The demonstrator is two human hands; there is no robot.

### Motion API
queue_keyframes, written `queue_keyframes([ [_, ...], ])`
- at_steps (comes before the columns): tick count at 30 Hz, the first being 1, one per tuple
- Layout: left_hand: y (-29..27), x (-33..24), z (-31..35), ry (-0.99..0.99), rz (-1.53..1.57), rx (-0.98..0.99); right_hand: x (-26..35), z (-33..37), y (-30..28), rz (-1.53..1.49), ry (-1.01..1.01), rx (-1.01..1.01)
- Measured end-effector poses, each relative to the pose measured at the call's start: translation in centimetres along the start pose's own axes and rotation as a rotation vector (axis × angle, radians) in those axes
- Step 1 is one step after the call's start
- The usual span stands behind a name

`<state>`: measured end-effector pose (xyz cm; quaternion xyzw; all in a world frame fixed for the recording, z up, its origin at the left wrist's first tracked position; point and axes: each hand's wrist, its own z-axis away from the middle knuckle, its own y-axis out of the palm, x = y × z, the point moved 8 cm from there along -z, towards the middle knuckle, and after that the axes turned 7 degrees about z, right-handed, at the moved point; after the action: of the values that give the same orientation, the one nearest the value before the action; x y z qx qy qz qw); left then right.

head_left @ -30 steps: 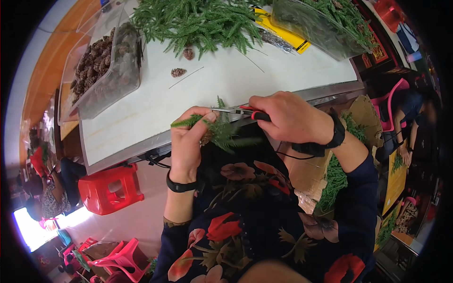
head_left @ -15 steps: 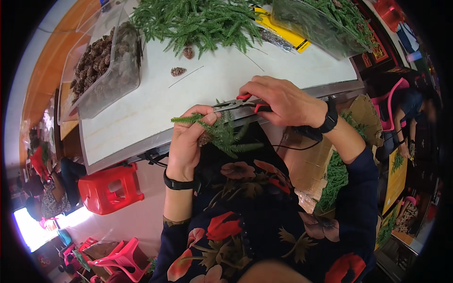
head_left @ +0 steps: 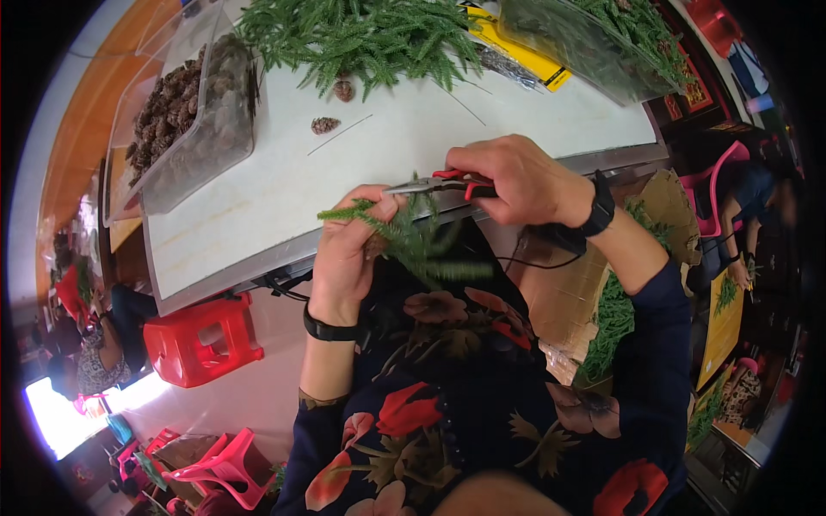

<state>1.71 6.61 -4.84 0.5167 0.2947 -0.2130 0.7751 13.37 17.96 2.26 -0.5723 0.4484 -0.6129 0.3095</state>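
Observation:
My left hand point(head_left: 344, 249) pinches a green artificial pine sprig point(head_left: 417, 236) at the near edge of the white table point(head_left: 258, 211). A brown pine cone point(head_left: 375, 247) shows partly among the needles by my palm. In my right hand point(head_left: 525, 185) are long-nose pliers point(head_left: 422, 185) with red and black handles, which look pressed together. Their metal jaws meet the sprig beside my left fingertips; what lies between the jaws is too small to tell. On the table beyond are two loose pine cones, one point(head_left: 324, 125) beside a thin wire point(head_left: 340, 135).
A clear bin of pine cones point(head_left: 172, 112) stands at the left. Green sprigs point(head_left: 361, 43) are heaped at the back, near a yellow package point(head_left: 525, 47) and another clear bin point(head_left: 585, 60). A red stool point(head_left: 204, 340) and an opened cardboard box point(head_left: 564, 292) flank me. Other people sit farther off.
The plier handles have come closer together, and the jaws have tilted slightly. The sprig's hanging tips have swung and blur. Both hands have moved only a little.

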Motion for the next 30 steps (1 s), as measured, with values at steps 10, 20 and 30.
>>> queue_keyframes([
  [10,-0.2,-1.2,0.1,0.219,-0.21,-0.135,-0.9,0.8,1.2,-0.214,0.201,0.059],
  [20,-0.5,-0.6,0.3,0.108,-0.036,-0.064,0.3,0.9,-0.4,-0.053,0.017,-0.062],
  [30,-0.6,-0.3,0.4,0.046,0.094,0.001,0.4,0.7,-0.8,-0.004,-0.018,-0.124],
])
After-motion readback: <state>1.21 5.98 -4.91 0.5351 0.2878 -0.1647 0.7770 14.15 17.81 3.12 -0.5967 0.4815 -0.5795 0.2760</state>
